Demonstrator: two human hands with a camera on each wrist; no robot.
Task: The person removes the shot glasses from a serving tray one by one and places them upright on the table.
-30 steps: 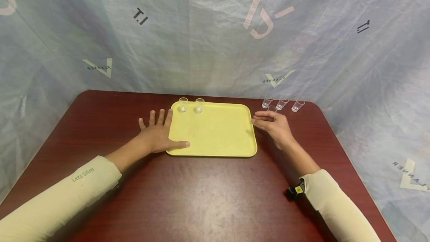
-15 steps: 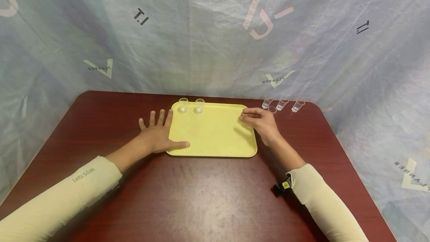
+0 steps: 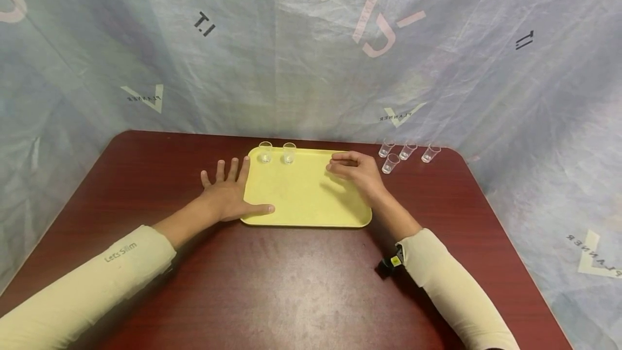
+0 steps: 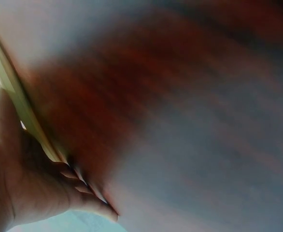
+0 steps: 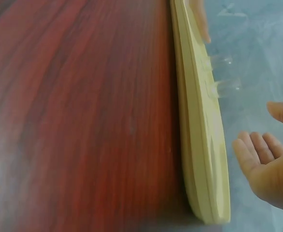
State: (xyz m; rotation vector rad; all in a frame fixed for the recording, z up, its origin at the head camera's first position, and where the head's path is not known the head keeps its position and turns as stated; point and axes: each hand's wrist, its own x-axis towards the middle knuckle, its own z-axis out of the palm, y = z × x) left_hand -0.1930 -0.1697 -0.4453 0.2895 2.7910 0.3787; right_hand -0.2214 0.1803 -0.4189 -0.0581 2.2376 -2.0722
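Note:
My left hand (image 3: 224, 199) lies with fingers spread at the left end of a yellow tray (image 3: 301, 196); its thumb reaches over the rim. Two small clear glasses (image 3: 265, 153) stand upright on the tray's back left part. Over the back right part of the tray hovers my right hand (image 3: 360, 174). In the right wrist view the right hand (image 5: 272, 169) has its thumb (image 5: 278, 112) apart from its fingers, and nothing shows between them. The left wrist view shows the left hand (image 4: 40, 193) against the tray edge (image 4: 21, 99).
Several more clear glasses stand on the dark red table (image 3: 301, 285) right of the tray: a back row ending with a glass (image 3: 431, 154), and one glass (image 3: 390, 164) in front. A grey printed curtain (image 3: 277, 69) hangs around the table's back and sides.
My right hand has moved left, from beside the glasses on the table to above the tray. The front glass there is now fully uncovered. The left hand has stayed still.

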